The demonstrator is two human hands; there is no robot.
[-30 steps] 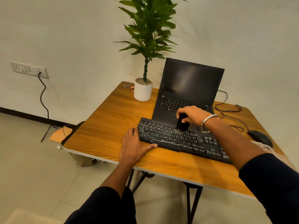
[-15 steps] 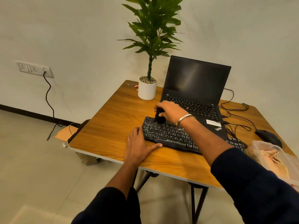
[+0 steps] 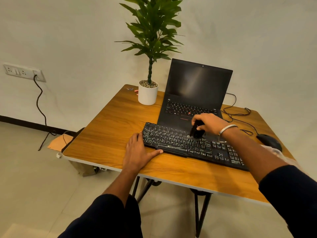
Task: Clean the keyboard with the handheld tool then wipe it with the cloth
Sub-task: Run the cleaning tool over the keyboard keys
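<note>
A black keyboard [image 3: 173, 143] with pale lettering lies across the wooden table [image 3: 109, 134], partly over the base of an open laptop. My right hand [image 3: 208, 124] grips a small black handheld tool [image 3: 196, 132], its lower end down on the keys near the keyboard's middle. My left hand [image 3: 138, 153] rests flat on the table at the keyboard's left end, thumb along its front edge. A pale cloth in a clear bag [image 3: 274, 150] peeks out at the right, mostly hidden by my right forearm.
The black laptop [image 3: 197, 90] stands open behind the keyboard. A potted plant in a white pot [image 3: 147, 94] sits at the back left of it. A black mouse [image 3: 268, 140] and loose cables [image 3: 240, 115] lie at the right. A wall socket [image 3: 22, 73] with a cord is on the left.
My right hand has swept the tool from the keyboard's upper left part rightward to its middle. The left hand has stayed in place. The camera has shifted slightly.
</note>
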